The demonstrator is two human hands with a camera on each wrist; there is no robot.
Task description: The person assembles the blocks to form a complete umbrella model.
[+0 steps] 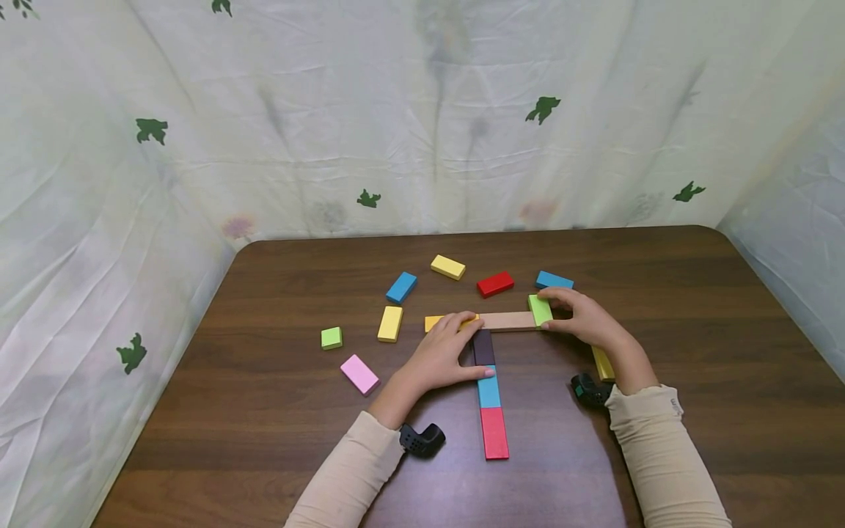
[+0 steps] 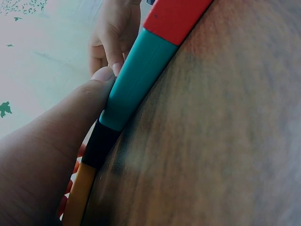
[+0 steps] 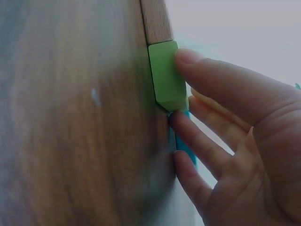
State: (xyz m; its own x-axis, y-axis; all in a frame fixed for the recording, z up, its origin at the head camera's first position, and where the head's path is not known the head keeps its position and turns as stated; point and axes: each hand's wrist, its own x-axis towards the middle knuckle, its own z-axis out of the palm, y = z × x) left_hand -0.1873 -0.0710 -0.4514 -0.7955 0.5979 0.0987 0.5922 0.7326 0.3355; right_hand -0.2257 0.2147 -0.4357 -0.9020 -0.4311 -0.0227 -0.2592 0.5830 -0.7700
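Wooden blocks form a T on the table. Its top bar runs from a yellow-orange block (image 1: 432, 323) to a plain wood block (image 1: 507, 321) and a green block (image 1: 540, 312) at the right end. The stem has a dark block (image 1: 483, 347), a light blue block (image 1: 489, 393) and a red block (image 1: 494, 434). My right hand (image 1: 586, 320) pinches the green block between thumb and fingers; in the right wrist view the green block (image 3: 167, 75) abuts the wood. My left hand (image 1: 441, 358) spreads over the junction, fingertips at the yellow-orange block, thumb against the light blue block.
Behind the T lie a yellow block (image 1: 448, 267), a red block (image 1: 495, 284) and blue blocks (image 1: 401, 287). Leftward are another yellow block (image 1: 390, 324), a short green block (image 1: 331, 338) and a pink block (image 1: 360, 375). A yellow block (image 1: 602, 364) shows beside my right wrist.
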